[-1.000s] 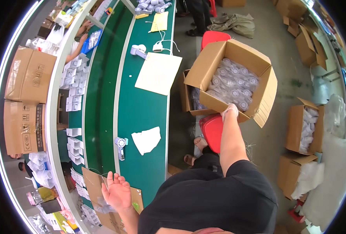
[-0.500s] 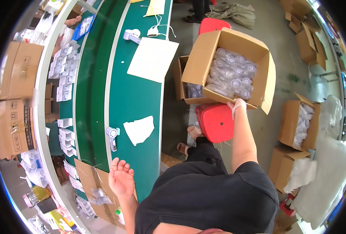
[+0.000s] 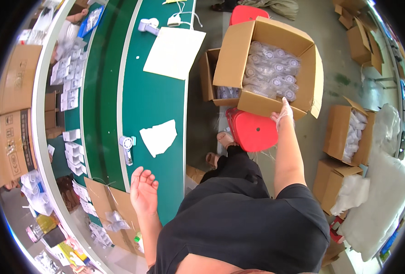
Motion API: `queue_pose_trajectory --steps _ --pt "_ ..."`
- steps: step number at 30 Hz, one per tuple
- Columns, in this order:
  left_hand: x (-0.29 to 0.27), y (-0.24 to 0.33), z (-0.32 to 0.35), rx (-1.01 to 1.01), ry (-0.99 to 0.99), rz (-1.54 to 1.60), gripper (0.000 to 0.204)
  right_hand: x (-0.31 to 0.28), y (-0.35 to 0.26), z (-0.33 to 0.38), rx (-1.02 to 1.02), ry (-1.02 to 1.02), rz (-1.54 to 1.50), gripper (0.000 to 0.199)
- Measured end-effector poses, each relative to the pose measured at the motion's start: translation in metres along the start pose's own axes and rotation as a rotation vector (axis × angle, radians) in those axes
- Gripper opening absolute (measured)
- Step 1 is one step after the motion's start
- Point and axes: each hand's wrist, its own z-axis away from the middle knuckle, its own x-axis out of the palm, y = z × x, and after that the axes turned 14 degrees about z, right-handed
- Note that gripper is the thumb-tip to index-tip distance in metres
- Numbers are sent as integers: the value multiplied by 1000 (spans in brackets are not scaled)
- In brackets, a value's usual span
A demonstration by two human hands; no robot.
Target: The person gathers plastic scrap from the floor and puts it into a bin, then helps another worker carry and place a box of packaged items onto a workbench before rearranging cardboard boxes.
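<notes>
My right hand (image 3: 283,114), in a thin clear covering, lies against the near side of a large open cardboard box (image 3: 262,101). Its fingers are stretched toward the rim, thumb apart. Inside the box are several small fans (image 3: 275,68) in clear plastic bags. The box leans above a red stool (image 3: 253,132). My left hand (image 3: 144,189) is empty over the edge of the green workbench (image 3: 161,182), palm up with loosely curled, parted fingers. Nearest to it lies a small pale handheld fan (image 3: 127,146), with a torn white sheet (image 3: 159,138) to its right.
A second handheld fan (image 3: 148,25), a large white sheet (image 3: 175,52) and a white cable adapter (image 3: 174,20) lie farther along the bench. Another cardboard box (image 3: 208,77) stands behind the large one. Filled boxes (image 3: 337,132) line the right side. White trays (image 3: 74,157) stand at left.
My view has shifted, so the bench and boxes sit higher in the picture. My right hand has moved up from the box's lower edge onto its near side. My left hand stays empty.
</notes>
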Motion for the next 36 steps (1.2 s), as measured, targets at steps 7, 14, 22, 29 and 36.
queue_pose_trajectory --steps 7,14,22,29,36 --pt "-62 -21 18 -53 62 -198 29 -47 33 52 -116 -56 246 77" --pt "-196 -98 -8 3 154 -865 37 -136 149 43 -540 -245 1496 41" --pt "-226 -186 18 346 306 -1720 76 -82 174 69 -863 -397 2005 65" --pt "-265 -211 -7 696 342 -1879 72 -10 173 -8 -1168 -500 2216 63" --pt "-277 -221 5 742 479 -1984 69 24 210 -47 -1524 -706 2234 37"
